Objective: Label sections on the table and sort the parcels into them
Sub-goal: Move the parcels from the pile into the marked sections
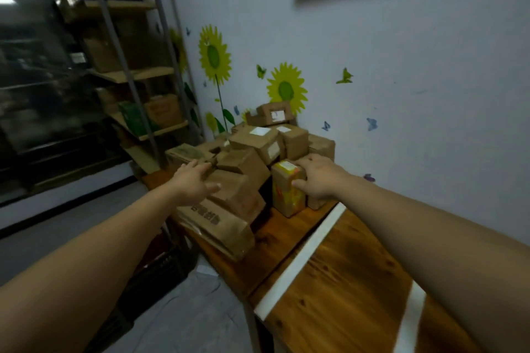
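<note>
Nearest, two white tape strips cross the wooden tabletop, dividing it into sections. Beyond them the right hand grasps an upright parcel wrapped in yellow tape, thumb on its front and fingers over the top, while the left hand is released, its straight fingers stretched over a tilted brown box. Behind both, the pile of parcels fills the tabletop's far corner against a wall with sunflower stickers, beside a shelf rack.

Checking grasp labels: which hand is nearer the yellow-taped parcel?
Right. The right hand grips the yellow-taped parcel, thumb on its front. The left hand is stretched over brown parcels to its left, apart from it.
</note>
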`<state>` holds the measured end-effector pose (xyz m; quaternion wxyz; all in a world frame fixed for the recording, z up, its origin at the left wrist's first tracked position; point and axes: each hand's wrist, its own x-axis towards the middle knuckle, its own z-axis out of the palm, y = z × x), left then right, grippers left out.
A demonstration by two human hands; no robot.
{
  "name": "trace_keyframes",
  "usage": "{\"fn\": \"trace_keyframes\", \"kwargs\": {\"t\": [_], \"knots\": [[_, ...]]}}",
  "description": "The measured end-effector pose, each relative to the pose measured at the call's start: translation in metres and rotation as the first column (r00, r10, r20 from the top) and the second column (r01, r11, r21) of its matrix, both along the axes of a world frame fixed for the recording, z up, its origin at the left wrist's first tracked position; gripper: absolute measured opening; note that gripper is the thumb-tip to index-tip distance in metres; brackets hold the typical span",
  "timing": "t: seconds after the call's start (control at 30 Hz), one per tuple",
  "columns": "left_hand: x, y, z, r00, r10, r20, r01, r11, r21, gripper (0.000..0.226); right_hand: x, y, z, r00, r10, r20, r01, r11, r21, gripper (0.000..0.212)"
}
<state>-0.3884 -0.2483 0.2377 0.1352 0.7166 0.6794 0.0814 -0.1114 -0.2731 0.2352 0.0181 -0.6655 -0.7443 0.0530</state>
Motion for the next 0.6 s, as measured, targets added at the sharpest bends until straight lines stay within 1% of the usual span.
{"fn": "trace_keyframes", "kwargs": {"t": [0.07, 0.2, 0.27, 0.37, 0.43, 0.5, 0.53, 0.6], "knots": [[-0.013, 0.038, 0.002, 1.000, 0.012, 0.012, -0.013, 1.000, 0.009, 0.073, -0.013, 0.046, 0.003, 0.999, 0.006, -0.040, -0.007, 1.000, -0.024, 0.070], [-0.041, 0.102, 0.008, 0.999, 0.034, -0.019, -0.035, 0.999, -0.035, 0.074, -0.039, 0.119, 0.006, 0.994, 0.019, -0.109, -0.027, 0.997, -0.072, 0.068], [-0.051, 0.131, 0.009, 0.998, 0.062, 0.023, -0.060, 0.996, -0.060, 0.073, -0.051, 0.148, 0.001, 0.990, 0.008, -0.140, -0.019, 0.996, -0.084, 0.068], [-0.051, 0.175, 0.009, 0.987, 0.079, 0.138, -0.071, 0.996, -0.060, 0.069, -0.061, 0.190, -0.013, 0.984, -0.033, -0.178, 0.014, 0.995, -0.104, 0.071], [-0.043, 0.213, 0.006, 0.990, 0.043, 0.138, -0.036, 0.998, -0.049, 0.068, -0.066, 0.217, -0.021, 0.963, -0.110, -0.246, 0.085, 0.990, -0.109, 0.074], [-0.032, 0.253, 0.000, 0.994, -0.019, 0.104, 0.025, 0.998, -0.055, 0.069, -0.071, 0.244, -0.031, 0.916, -0.218, -0.337, 0.188, 0.975, -0.119, 0.076], [-0.026, 0.275, -0.005, 0.993, -0.054, 0.108, 0.061, 0.996, -0.065, 0.071, -0.072, 0.256, -0.037, 0.874, -0.284, -0.394, 0.252, 0.959, -0.133, 0.075], [-0.013, 0.317, -0.015, 0.977, -0.126, 0.174, 0.143, 0.986, -0.089, 0.075, -0.073, 0.280, -0.050, 0.763, -0.415, -0.496, 0.388, 0.907, -0.162, 0.074]]}}
